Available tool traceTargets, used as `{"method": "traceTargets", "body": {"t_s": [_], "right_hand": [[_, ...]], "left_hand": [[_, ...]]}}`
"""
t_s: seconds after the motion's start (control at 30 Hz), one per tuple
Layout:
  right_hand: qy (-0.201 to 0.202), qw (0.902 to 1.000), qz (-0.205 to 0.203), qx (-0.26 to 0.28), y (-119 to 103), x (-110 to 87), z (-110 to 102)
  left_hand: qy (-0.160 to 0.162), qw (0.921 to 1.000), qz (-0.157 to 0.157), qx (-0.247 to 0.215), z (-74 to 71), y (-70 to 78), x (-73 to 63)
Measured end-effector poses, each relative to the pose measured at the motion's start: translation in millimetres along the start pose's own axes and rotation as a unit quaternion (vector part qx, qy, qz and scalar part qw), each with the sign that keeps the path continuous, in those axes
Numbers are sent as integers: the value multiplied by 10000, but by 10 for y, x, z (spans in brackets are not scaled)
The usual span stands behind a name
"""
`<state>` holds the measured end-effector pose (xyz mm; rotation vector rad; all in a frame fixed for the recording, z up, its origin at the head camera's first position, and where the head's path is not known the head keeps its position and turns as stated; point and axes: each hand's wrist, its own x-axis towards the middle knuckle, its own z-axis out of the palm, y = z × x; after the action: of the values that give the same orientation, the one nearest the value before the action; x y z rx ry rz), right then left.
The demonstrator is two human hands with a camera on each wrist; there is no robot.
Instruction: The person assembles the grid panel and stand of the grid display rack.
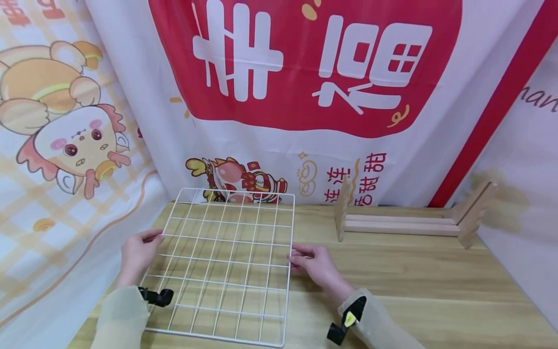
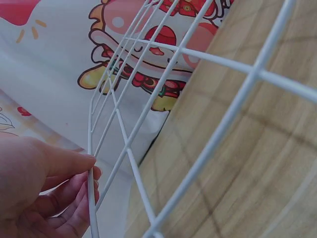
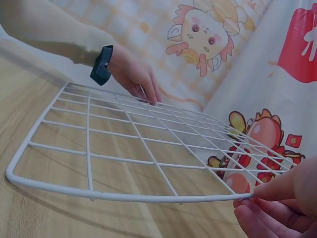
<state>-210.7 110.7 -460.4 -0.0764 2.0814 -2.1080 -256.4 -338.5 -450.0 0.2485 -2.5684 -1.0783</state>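
A white wire grid panel (image 1: 231, 259) is held above the wooden table, its shadow falling on the wood in both wrist views. My left hand (image 1: 140, 254) pinches the panel's left edge between thumb and fingers, seen close up in the left wrist view at the rim wire (image 2: 92, 198). On the opposite side my right hand (image 1: 316, 264) pinches the right edge, thumb on top and fingers below, as the right wrist view shows at the near rim (image 3: 148, 198). Both hands grip about midway along their sides.
A wooden rack (image 1: 401, 225) with two upright ends and crossbars stands at the back right of the table (image 1: 414, 276). Printed cloth hangs behind (image 1: 314, 111) and along the left side (image 1: 65, 194). A small black camera is strapped to each wrist.
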Motion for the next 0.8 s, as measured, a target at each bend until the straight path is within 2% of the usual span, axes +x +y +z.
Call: {"method": "traceTargets", "body": {"t_s": [0.13,0.37,0.5,0.8], "right_hand": [[59,9999,-86,-12,-24,-3,-10],[149,9994,-148,273,-104,23,-36],[167,9995,-149,223,-163,15,-67],[247,9991,-316,168,-288,-1,-129]], "left_hand": [[194,9998,-16,-8,-14,55,-1],[434,9990,23,-128,-54,184,8],[602,9978,63,-260,-71,246,3],[754,9954,190,-559,-121,334,19]]}}
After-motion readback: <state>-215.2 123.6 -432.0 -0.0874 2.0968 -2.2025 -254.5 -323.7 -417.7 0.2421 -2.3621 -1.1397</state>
